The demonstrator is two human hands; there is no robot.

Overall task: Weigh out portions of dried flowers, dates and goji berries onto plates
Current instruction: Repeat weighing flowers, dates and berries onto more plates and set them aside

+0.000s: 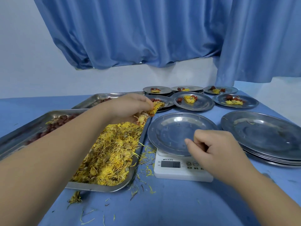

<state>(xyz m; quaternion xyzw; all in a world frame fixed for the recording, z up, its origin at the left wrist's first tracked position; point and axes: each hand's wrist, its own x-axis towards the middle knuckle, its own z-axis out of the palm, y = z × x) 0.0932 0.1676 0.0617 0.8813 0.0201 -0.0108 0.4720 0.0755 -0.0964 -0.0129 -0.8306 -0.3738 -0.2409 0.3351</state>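
On scale [182, 172]: plate [175, 128], near rim hidden.
Left grip [128, 106]: pinches dried flowers [154, 109] above flower tray [97, 187].
Right grip [215, 147]: curled at rim; hold unclear.
Display [170, 164]: unreadable.
Date tray [19, 132]: mostly behind left forearm [57, 152].

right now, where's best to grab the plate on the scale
Pinch the plate's near right rim, coming from the right. It is flat and thin, and its rim overhangs the scale, so fingers can slip under. The flower tray crowds its left edge.
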